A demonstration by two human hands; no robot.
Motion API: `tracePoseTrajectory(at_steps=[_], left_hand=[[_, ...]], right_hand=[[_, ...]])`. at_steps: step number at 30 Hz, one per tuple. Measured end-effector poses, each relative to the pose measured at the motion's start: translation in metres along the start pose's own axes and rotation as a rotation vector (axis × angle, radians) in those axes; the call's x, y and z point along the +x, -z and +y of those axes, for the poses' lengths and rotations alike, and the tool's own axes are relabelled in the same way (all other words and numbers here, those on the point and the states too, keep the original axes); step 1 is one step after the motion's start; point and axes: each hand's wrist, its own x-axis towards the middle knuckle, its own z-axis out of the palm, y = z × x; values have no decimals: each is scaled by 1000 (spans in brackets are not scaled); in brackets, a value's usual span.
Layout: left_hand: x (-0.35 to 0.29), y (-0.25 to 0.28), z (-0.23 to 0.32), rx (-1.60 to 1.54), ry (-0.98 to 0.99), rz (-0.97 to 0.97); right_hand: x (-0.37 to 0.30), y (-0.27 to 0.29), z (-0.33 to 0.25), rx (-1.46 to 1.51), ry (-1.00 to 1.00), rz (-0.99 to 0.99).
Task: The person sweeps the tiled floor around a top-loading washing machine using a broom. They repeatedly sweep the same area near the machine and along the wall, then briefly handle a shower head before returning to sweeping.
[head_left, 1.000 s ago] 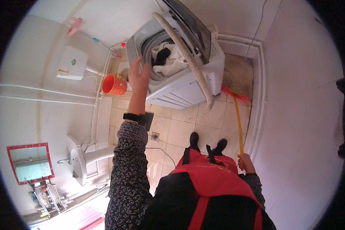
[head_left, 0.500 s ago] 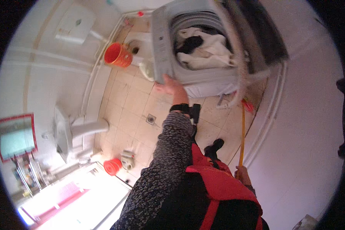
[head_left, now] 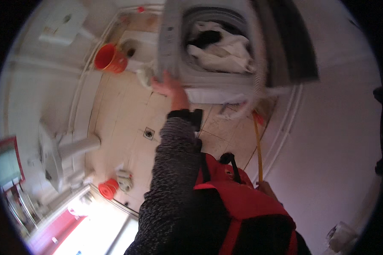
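Before me stands a grey top-loading washing machine (head_left: 170, 53) with its dark lid (head_left: 287, 46) raised. White and black laundry (head_left: 225, 53) lies inside the drum. My left hand (head_left: 170, 87), a dark band at its wrist, reaches to the near left corner of the machine's control panel. Its fingers are apart with nothing in them; blur hides whether they touch the panel. Low on the right, my right hand (head_left: 266, 190) is closed around a thin yellow pole (head_left: 258, 148). A red piece (head_left: 258, 118) is at the pole's far end, by the machine.
An orange bucket (head_left: 110, 58) stands beside a squat toilet (head_left: 132, 47) at the far left. A pale hose (head_left: 259, 70) hangs across the machine's right side. Left are a pedestal sink (head_left: 51, 157) and red-framed mirror (head_left: 8, 163); a red bucket (head_left: 108, 189) sits near the doorway. A floor drain (head_left: 149, 133) lies in the tiles.
My view has shifted, so the room appears farther left in the picture. My left hand stays by the panel's near corner, and my right hand still holds the yellow pole.
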Motion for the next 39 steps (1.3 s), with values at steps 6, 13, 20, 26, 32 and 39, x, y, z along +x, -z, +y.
tracePoseTrajectory(at_steps=[6, 13, 20, 26, 32, 39], left_hand=[[30, 12, 44, 519, -269, -289], [57, 28, 23, 469, -180, -472], [27, -8, 20, 660, -683, -398], [-42, -10, 14, 770, -656, -652], [-40, -17, 18, 1023, -623, -707], [-38, -18, 14, 929, -540, -789]], right_hand=[[-29, -14, 30, 161, 75, -6], [-16, -13, 82, 29, 136, 117], [18, -18, 145, -10, 121, 158], [108, -37, 122, -692, 720, 378], [165, -9, -19, -407, 616, 582], [169, 3, 33, -491, 613, 564]])
